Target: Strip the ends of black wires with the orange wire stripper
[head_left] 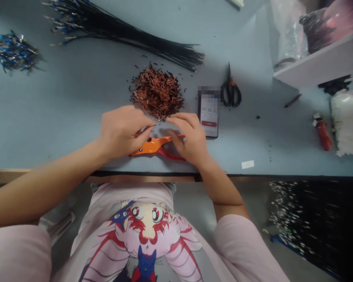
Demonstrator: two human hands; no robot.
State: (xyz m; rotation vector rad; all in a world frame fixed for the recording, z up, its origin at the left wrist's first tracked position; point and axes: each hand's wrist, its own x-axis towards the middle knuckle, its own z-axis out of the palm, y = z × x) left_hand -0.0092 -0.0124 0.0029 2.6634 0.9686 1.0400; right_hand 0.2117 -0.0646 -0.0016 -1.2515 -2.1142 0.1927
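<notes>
Left hand (122, 131) pinching thin dark wire (145, 129) between fingers; right hand (188, 139) curled over orange pliers (153, 145), grip unclear. Pliers lie lower centre on table (47, 117). Phone (208, 113) at right reads 03 56; copper wire clippings (157, 92) above.

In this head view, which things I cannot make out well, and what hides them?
Head view:
The working end of the orange pliers: covered by the left hand and right hand.
Anything held between the hands: too small to tell.
Top of the phone: pixelated.
Pink package: cut off by the top and right edges.
Wire bundle: blurred.
</notes>
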